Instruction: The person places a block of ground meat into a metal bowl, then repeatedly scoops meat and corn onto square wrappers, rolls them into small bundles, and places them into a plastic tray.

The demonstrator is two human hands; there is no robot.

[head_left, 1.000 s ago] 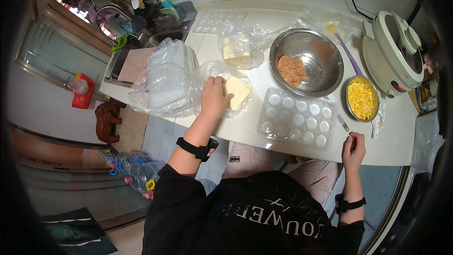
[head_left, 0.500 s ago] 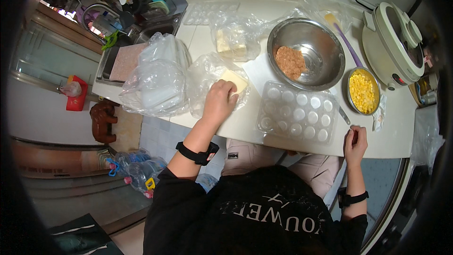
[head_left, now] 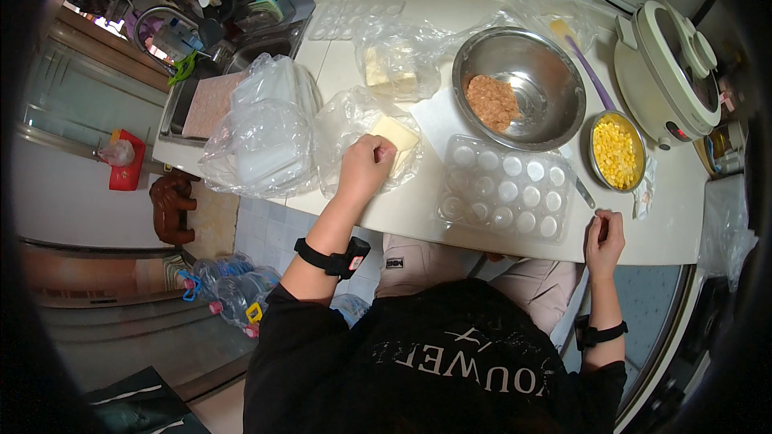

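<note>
My left hand (head_left: 367,167) is closed, its fingertips pinching the near corner of a stack of pale yellow square dough wrappers (head_left: 396,134). The stack lies in an opened clear plastic bag (head_left: 336,130). How many wrappers the fingers hold is hidden. At the counter's front edge, my right hand (head_left: 605,239) rests with its fingers curled in and nothing visible in them. Just beyond it lies the end of a metal utensil handle (head_left: 585,193). Between the hands sits a clear plastic tray with round hollows (head_left: 503,193).
Behind the tray stands a steel bowl (head_left: 555,124) with minced filling (head_left: 492,102). To its right are a bowl of corn (head_left: 618,153), a purple-handled spatula (head_left: 591,72) and a cream cooker (head_left: 663,80). Bagged white containers (head_left: 269,133) and the sink (head_left: 269,48) are left.
My left hand's fingers have drawn back from the top of the wrapper stack and curled at its near corner. My right hand stays at the counter edge.
</note>
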